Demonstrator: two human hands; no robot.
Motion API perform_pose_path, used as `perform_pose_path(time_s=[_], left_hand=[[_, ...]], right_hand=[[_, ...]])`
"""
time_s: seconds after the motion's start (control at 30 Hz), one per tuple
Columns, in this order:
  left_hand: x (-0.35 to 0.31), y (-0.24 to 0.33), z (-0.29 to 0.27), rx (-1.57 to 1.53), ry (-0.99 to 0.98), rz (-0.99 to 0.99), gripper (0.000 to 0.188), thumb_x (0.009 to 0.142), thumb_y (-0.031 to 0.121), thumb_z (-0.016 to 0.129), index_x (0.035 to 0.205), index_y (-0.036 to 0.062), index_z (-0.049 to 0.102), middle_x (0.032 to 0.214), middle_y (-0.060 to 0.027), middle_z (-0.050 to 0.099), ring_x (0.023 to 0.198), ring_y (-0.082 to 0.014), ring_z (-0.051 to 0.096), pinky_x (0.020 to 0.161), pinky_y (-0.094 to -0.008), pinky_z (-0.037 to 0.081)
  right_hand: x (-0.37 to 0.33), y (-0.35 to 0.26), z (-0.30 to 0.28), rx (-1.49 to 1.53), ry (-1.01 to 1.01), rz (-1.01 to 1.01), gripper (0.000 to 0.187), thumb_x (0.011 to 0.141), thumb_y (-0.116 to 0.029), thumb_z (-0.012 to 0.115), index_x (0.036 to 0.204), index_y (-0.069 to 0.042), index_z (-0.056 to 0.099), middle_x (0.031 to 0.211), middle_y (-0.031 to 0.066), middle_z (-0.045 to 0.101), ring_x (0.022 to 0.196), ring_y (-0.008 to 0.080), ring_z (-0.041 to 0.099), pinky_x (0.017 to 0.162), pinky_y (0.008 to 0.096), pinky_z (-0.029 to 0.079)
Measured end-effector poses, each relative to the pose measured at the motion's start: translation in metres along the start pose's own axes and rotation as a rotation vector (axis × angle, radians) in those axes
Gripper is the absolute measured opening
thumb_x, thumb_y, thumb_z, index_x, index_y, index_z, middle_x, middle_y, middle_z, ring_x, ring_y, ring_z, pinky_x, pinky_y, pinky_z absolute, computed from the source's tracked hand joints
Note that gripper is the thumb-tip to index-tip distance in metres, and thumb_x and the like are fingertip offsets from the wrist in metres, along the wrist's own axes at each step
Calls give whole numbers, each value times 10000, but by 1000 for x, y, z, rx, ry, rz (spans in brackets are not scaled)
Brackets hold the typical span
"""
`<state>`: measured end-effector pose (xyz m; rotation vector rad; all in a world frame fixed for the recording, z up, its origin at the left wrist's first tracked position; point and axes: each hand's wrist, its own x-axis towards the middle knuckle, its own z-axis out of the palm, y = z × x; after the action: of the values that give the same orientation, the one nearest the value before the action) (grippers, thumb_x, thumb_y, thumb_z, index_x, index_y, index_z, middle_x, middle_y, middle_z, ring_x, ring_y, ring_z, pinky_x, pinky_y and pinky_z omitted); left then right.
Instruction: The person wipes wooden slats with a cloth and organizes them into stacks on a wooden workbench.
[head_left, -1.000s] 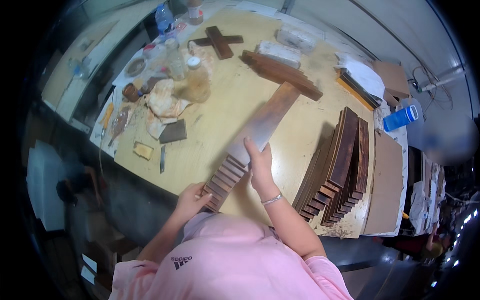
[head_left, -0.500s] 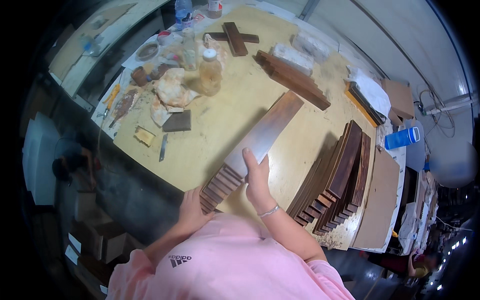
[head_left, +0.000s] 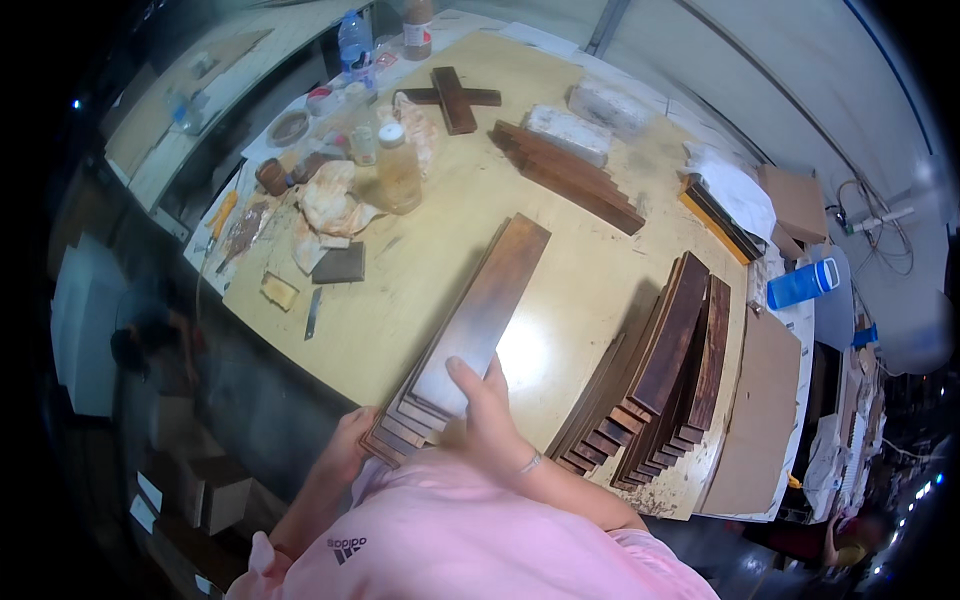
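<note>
A stack of brown wooden planks [head_left: 490, 290], its near ends stepped like stairs, lies slantwise in front of me, close against my shirt. With its thumb on the top plank, my right hand [head_left: 482, 400] grips the right side; its other fingers are partly hidden. My left hand [head_left: 350, 440] is closed on the stack's near left end, fingers bent against the plank edges. Light glares off the upper plank's middle. To the right stand more stacked dark planks [head_left: 672, 340], also stepped at the near end.
Another plank stack [head_left: 570, 180] lies farther back beside white wrapped blocks [head_left: 568, 135]. Two planks form a cross [head_left: 455, 100]. At left are a lidded jar [head_left: 399, 175], stained rags [head_left: 335, 200], a dark block [head_left: 340, 263] and a thin blade [head_left: 313, 314]. A blue bottle [head_left: 802, 284] lies right.
Both hands and the plank stack have shifted left and nearer my body. The lower planks' near ends now fan out more to the left. My view has tilted slightly.
</note>
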<state>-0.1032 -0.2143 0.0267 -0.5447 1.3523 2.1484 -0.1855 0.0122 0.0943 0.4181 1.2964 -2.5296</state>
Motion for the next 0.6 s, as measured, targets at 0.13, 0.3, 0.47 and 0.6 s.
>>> perform_pose_path(time_s=[0.13, 0.3, 0.47, 0.6], left_hand=[[8, 30, 20, 155, -47, 50, 440, 950, 100, 649, 1336, -70, 521, 1218, -156, 665, 1090, -205, 669, 906, -327, 558], [46, 93, 47, 587, -199, 148, 728, 786, 72, 827, 1407, -58, 470, 1282, -157, 639, 1172, -215, 623, 983, -353, 517], [132, 138, 45, 1027, -332, 233, 817, 651, 139, 901, 1343, -27, 500, 1198, -184, 682, 1124, -249, 649, 989, -370, 517], [189, 189, 68, 1281, -520, 233, 953, 607, 160, 900, 1425, -22, 447, 1289, -187, 632, 1208, -289, 594, 1054, -383, 464]], right_hand=[[-9, 8, -21, 161, 23, 55, 619, 954, -112, 666, 1482, -3, 361, 1359, 138, 563, 1243, 241, 556, 1075, 371, 448], [11, 43, -71, 475, -16, 72, 566, 964, -99, 651, 1460, -7, 395, 1366, 129, 570, 1256, 250, 569, 1078, 395, 470], [42, 47, -80, 646, 43, 28, 474, 982, -102, 648, 1402, 26, 468, 1339, 140, 601, 1241, 285, 594, 1081, 464, 486], [74, 51, -82, 641, 13, -52, 429, 990, -62, 628, 1383, 43, 493, 1334, 147, 610, 1236, 295, 598, 1073, 509, 493]])
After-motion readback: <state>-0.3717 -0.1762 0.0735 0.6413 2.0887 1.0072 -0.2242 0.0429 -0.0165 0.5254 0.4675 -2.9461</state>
